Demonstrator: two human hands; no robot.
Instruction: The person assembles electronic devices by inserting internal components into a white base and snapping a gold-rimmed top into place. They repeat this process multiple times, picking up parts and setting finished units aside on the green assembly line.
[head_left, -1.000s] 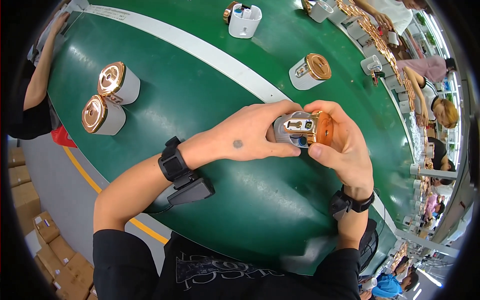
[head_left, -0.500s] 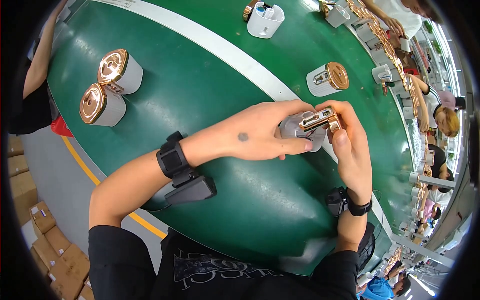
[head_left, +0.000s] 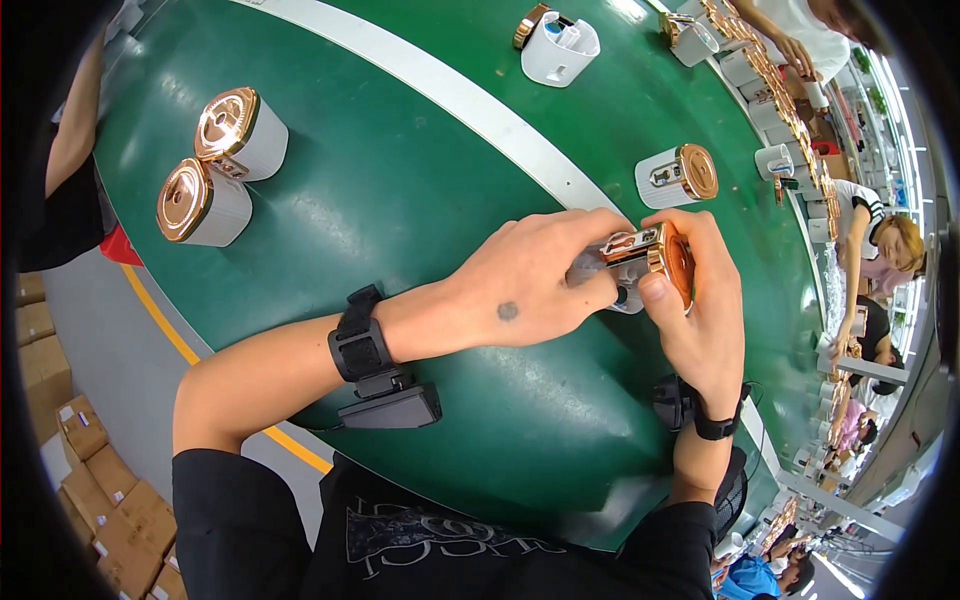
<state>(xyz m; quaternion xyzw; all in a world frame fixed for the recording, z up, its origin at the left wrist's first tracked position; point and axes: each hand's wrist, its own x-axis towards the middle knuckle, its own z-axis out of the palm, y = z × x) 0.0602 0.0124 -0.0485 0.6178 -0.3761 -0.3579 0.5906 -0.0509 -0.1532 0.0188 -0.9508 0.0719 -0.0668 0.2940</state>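
Over the green table, both my hands hold one appliance part between them. My left hand (head_left: pixel 540 275) is closed around a clear or pale housing (head_left: pixel 586 266), largely hidden by the fingers. My right hand (head_left: pixel 708 315) grips a copper-coloured lid (head_left: pixel 679 266), thumb on its near side and fingers over its far edge. The lid stands tilted against the open end of the housing, its copper top facing right. Just beyond my hands, a white unit with a copper top (head_left: pixel 678 175) lies on its side.
Two white units with copper lids (head_left: pixel 223 120) (head_left: pixel 204 200) stand at the left. An open white housing (head_left: pixel 560 50) sits beyond the pale strip (head_left: pixel 480 105). Co-workers and a long row of copper-topped units (head_left: pixel 775 95) line the right. Cardboard boxes (head_left: pixel 130 525) are stacked on the floor.
My right hand has turned the lid, so more of its copper top shows. My left hand has rolled over and its fingers now cover more of the housing. The unit beyond appears farther right.
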